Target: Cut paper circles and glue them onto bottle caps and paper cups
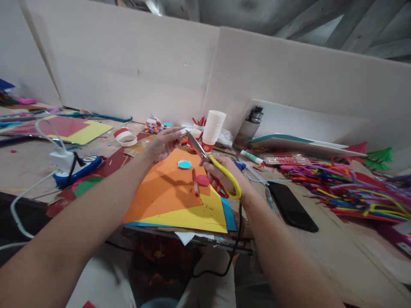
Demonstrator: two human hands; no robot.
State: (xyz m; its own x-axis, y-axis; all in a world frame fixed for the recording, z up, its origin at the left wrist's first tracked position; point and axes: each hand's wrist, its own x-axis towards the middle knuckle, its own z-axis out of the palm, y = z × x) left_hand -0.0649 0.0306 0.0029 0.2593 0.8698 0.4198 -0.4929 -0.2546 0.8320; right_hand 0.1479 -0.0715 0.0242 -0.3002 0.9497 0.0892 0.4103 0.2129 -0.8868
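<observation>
My left hand (164,144) is raised over the sheets, fingers pinched on a small white piece (184,131) that looks like paper or part of a cup. My right hand (221,172) grips scissors (230,173) with yellow and red handles. Their blades point up and left, the tips at the white piece; whether they touch it I cannot tell. Below lie an orange sheet (160,188) and a yellow sheet (208,216). On the orange sheet rest a shallow white-rimmed disc with a blue middle (184,164), a red pen (195,184) and a red paper circle (203,180).
Behind my hands stands a stack of paper cups (214,128). Cut cup rings (126,137) and a blue power strip (78,170) lie left. At the right are a black phone (292,206), a glue stick (251,157) and many coloured pipe cleaners (346,184). White boards (128,64) wall the back.
</observation>
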